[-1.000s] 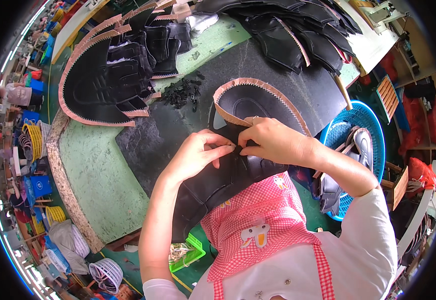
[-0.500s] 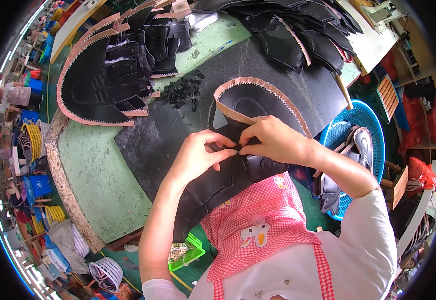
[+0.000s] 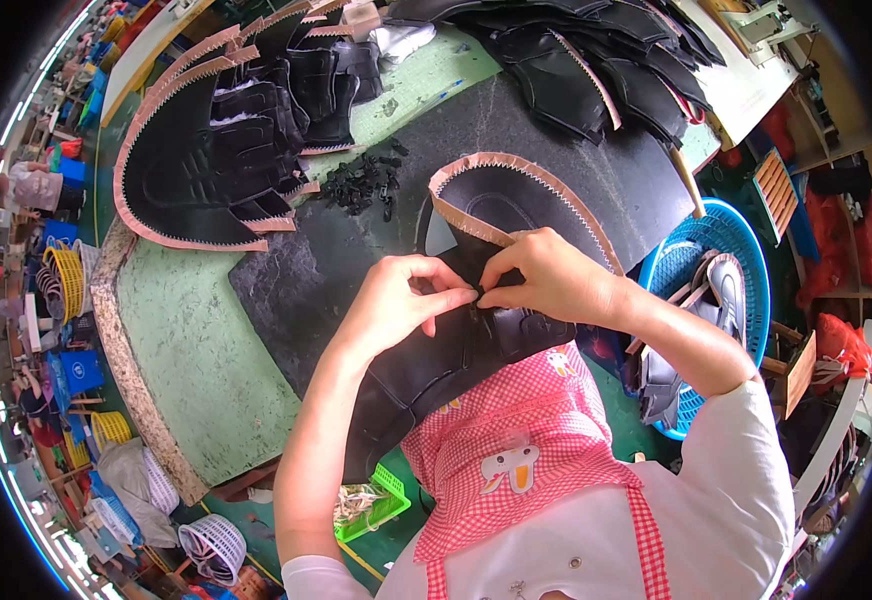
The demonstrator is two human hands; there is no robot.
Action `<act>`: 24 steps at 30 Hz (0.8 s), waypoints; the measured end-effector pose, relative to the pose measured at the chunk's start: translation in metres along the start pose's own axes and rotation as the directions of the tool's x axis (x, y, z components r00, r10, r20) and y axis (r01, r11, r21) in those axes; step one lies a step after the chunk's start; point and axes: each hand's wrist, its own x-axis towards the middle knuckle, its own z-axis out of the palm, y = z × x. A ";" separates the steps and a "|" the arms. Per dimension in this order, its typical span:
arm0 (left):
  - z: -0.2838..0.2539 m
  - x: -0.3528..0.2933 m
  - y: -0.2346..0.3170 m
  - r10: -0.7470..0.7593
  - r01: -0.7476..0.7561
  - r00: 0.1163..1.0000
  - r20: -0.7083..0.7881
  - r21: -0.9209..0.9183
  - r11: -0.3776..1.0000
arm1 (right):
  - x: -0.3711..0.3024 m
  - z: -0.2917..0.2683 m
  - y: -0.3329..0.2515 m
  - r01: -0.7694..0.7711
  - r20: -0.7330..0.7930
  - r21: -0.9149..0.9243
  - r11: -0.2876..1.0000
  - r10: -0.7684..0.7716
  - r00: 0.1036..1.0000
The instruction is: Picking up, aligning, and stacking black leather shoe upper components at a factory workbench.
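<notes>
A black shoe upper (image 3: 431,362) with a tan, zigzag-stitched border lies before me, its lower part hanging over the table's near edge. Over its middle my left hand (image 3: 396,300) is closed, thumb and forefinger pinched together. From the other side my right hand (image 3: 556,280) makes a similar pinch, its fingertips almost meeting the left's. Between them is a small black piece, mostly hidden by the fingers, at the upper's strap area. Beyond the hands, a pile of small black pieces (image 3: 361,183) rests on the dark mat (image 3: 296,270).
Stacked black uppers with tan borders (image 3: 186,170) lie at the far left, and more black uppers (image 3: 566,85) at the far right. A blue basket (image 3: 759,290) holding shoe parts stands right of the table. Below the table's near edge is a green basket (image 3: 388,500).
The left hand's fingers have curled and closed in slightly, so the small black piece shows less. The right hand and the upper stay nearly in place.
</notes>
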 end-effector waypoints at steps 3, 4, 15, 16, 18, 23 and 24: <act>0.000 0.005 0.002 0.064 -0.063 0.998 -0.018 0.063 0.996 | -0.001 -0.002 0.000 -0.026 0.011 -0.020 0.999 0.026 1.000; 0.000 0.006 0.002 0.110 -0.106 0.993 -0.037 0.093 0.990 | 0.000 -0.003 0.001 -0.034 0.027 -0.055 0.998 0.035 0.999; -0.008 0.030 -0.006 -0.030 0.029 1.000 0.006 0.022 0.999 | -0.002 0.011 0.016 0.357 -0.248 -0.520 0.776 -0.538 0.806; -0.007 0.030 -0.004 -0.034 0.034 0.999 0.003 0.019 0.999 | 0.000 0.011 0.020 0.356 -0.269 -0.546 0.759 -0.561 0.783; -0.004 0.029 0.000 -0.028 0.029 0.999 -0.022 0.020 0.999 | 0.002 0.013 0.021 0.356 -0.286 -0.567 0.743 -0.583 0.761; 0.004 0.030 -0.014 0.037 -0.036 0.995 -0.090 0.018 0.999 | -0.001 0.026 0.016 0.367 -0.342 -0.477 0.799 -0.553 0.760; 0.007 0.029 -0.015 0.074 -0.073 0.989 -0.126 0.012 0.997 | -0.006 0.033 0.019 0.363 -0.363 -0.472 0.803 -0.552 0.750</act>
